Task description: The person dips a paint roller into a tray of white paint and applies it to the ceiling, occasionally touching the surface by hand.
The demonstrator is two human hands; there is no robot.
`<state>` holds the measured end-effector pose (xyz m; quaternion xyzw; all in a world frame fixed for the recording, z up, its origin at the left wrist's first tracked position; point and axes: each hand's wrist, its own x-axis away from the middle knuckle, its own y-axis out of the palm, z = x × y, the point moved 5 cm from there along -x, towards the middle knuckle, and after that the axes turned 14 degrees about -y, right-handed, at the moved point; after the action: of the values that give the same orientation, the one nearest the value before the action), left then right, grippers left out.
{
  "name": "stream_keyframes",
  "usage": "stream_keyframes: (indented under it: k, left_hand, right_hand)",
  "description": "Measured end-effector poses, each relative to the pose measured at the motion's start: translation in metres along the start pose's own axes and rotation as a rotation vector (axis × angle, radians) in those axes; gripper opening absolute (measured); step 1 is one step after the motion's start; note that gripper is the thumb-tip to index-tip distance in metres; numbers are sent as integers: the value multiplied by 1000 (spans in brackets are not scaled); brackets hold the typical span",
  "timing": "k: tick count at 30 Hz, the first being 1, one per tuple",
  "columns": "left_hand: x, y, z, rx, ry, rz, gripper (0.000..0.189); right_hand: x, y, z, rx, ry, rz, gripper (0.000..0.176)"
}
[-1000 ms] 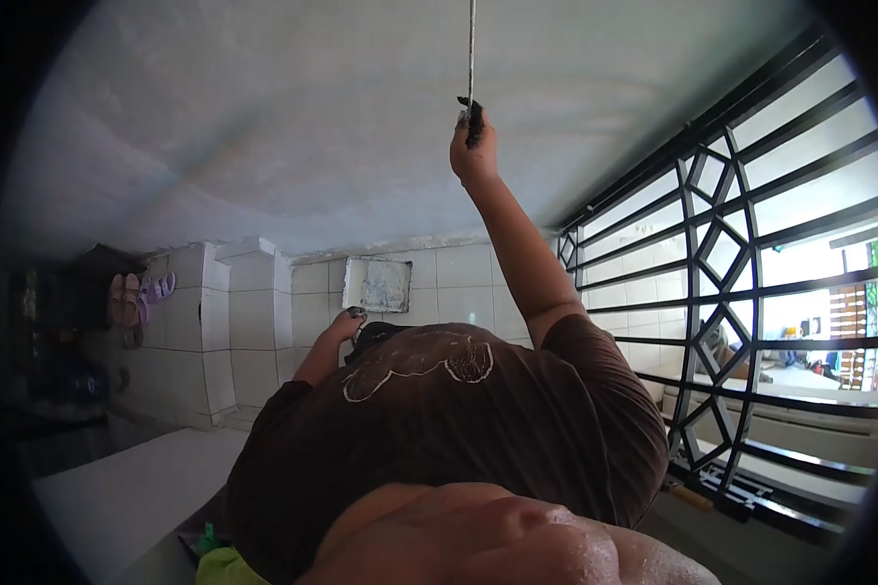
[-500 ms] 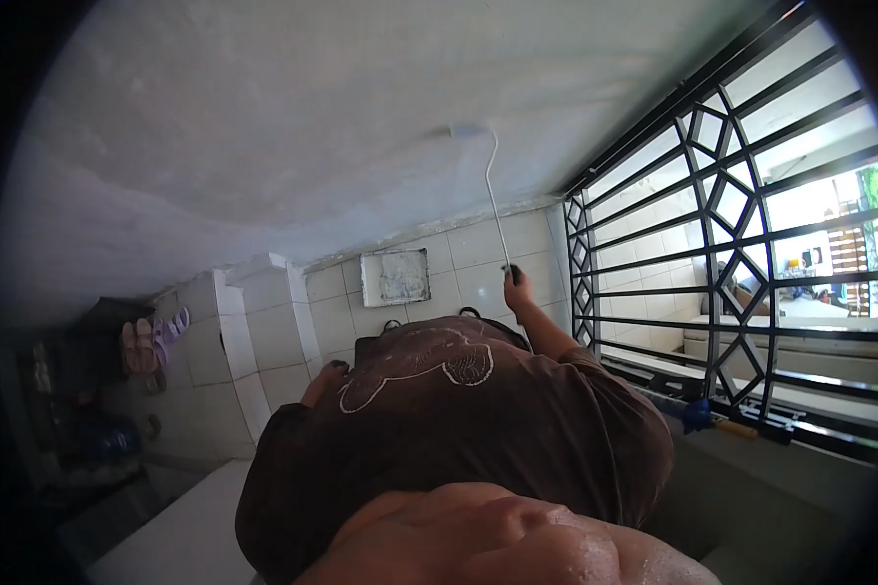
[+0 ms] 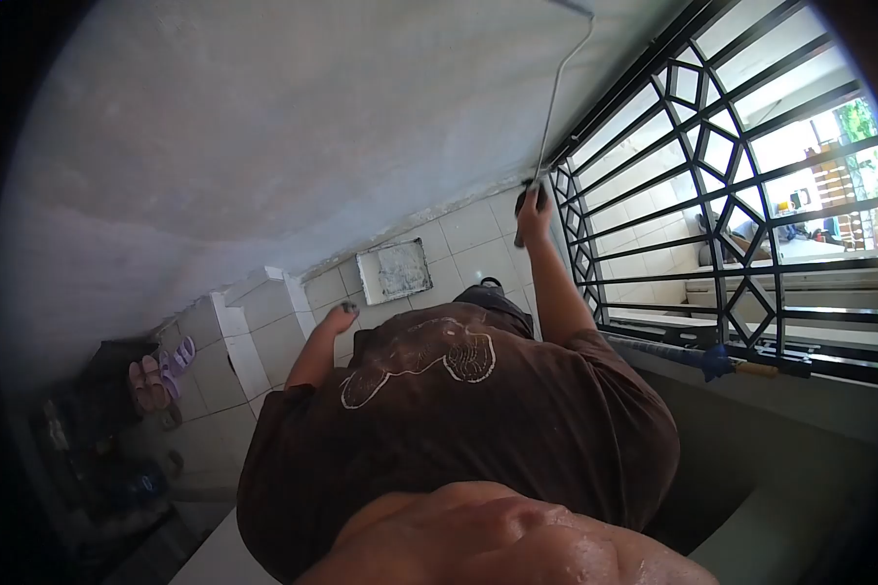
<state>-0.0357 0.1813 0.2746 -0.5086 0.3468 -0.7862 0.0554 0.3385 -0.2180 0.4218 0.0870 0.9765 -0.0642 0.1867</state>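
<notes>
My right hand [image 3: 534,216] is closed round the dark handle of a paint roller, arm stretched out close to the barred metalwork. The roller's long thin metal frame [image 3: 556,88] runs up from the hand. Its head [image 3: 574,8] lies against the wall at the top edge of the view, partly cut off. My left hand [image 3: 341,317] hangs low beside my body with fingers curled. Something dark grey shows at its fingertips, too small to make out. Between the hands, on the floor near the wall, sits a white-smeared paint tray [image 3: 400,271].
A grey-white plastered wall [image 3: 263,127] fills the upper left. Black metal bars [image 3: 722,195] stand on the right, with a blue-wrapped pole [image 3: 717,363] along their base. Pink and purple sandals [image 3: 151,382] lie left on the tiled floor [image 3: 473,226], past a white step [image 3: 239,341].
My right hand and the roller have moved up and to the right, taking the head to the view's top edge. My left arm shows farther out from my body.
</notes>
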Motion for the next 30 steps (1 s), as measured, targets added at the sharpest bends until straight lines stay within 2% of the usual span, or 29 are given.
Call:
stream_keyframes:
  k: [1,2,3,5,6,11,13,14,15,17,19,21,23,25,30]
  left_hand:
    - [-26,-1,8,85,96,21,37]
    - [-49,3,10,170,191,40,35]
    - [-45,0,22,224,190,76,34]
    - [-27,-12,58,334,194,155,32]
    - [-20,-8,65,371,145,133,30]
    - [5,57,52,354,143,136,32]
    - [18,97,32,517,-43,-18,37]
    - [33,109,28,502,-72,-33,40]
    - [49,122,24,490,-100,-48,42]
    - [47,168,-5,199,94,101,44]
    - [90,190,-1,622,-197,-46,47]
    - [113,208,11,622,-292,-84,47]
    - [127,222,25,575,-318,-113,47]
    - [133,228,40,522,-319,-129,47]
    - [119,225,69,404,-272,-130,48]
  right_hand:
    - [-26,6,-16,-32,-89,20,33]
    - [-50,11,-39,-81,-91,-29,27]
    - [-70,16,-53,-131,-95,-78,23]
    - [-106,27,-41,-225,-70,-89,20]
    - [-120,30,-36,-273,-56,-95,19]
    - [-160,34,-27,-98,-243,-244,14]
    - [-167,36,0,-46,-262,-273,14]
    - [-169,35,18,-22,-192,-336,14]
    - [-168,32,29,-5,-216,-339,12]
    - [-162,26,53,25,-265,-348,9]
    - [-149,16,113,127,-278,-430,9]
    - [-128,-7,147,76,-124,-484,11]
    - [-99,-32,188,106,-76,-573,12]
    - [-66,-62,226,231,46,-695,14]
    - [-32,-126,198,225,222,-737,15]
